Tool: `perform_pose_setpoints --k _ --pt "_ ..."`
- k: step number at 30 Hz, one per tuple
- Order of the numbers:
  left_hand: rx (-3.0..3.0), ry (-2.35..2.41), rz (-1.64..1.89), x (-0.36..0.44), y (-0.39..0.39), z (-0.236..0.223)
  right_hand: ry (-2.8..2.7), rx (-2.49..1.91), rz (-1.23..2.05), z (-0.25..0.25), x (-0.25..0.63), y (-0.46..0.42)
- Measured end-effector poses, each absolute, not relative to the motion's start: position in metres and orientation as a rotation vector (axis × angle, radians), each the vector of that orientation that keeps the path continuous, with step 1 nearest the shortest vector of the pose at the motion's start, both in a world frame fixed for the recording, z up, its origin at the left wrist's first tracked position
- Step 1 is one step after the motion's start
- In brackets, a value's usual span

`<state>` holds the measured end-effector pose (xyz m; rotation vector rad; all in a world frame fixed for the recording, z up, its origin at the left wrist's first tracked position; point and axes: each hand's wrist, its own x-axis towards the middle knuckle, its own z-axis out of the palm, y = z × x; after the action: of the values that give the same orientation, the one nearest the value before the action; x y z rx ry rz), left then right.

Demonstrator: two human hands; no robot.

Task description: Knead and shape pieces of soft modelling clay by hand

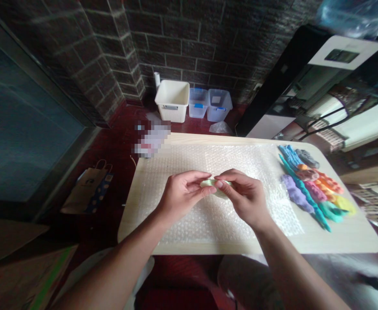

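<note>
Over the middle of the table, my left hand (186, 189) and my right hand (245, 196) meet, thumbs and fingertips pinching a small pale green soft piece (208, 183). Its exact kind I cannot make out; the fingers cover much of it. Beneath both hands lies a sheet of bubble wrap (189, 219). Off to the right are soft lumps and strips in several colours, among them a purple lump (295, 193), a long teal strip (305, 193), a blue bundle (290, 156) and a yellow lump (345, 204).
The pale wooden table (240, 247) has rounded corners. Behind it on the red floor stand a cream bin (172, 103) and two clear plastic boxes (219, 107). A paper bag (87, 189) is at the left, with cardboard boxes (24, 275) nearer me. A blurred-out item (152, 140) sits at the table's back left corner.
</note>
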<state>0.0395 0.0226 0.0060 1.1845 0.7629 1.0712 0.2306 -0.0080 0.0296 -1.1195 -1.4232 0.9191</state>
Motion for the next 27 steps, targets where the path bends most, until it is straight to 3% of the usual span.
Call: perform_pose_setpoints --k 18,23,27 --pt "1.463 0.878 1.235 0.033 0.022 0.017 -1.336 -1.048 1.012 0.025 0.233 -0.005" --pt "1.650 0.880 1.343 0.031 0.022 0.023 -1.436 -1.078 0.965 0.015 0.235 -0.003" --pt "1.414 0.798 1.317 0.034 0.022 0.022 -1.507 -1.162 0.811 0.016 0.238 -0.004"
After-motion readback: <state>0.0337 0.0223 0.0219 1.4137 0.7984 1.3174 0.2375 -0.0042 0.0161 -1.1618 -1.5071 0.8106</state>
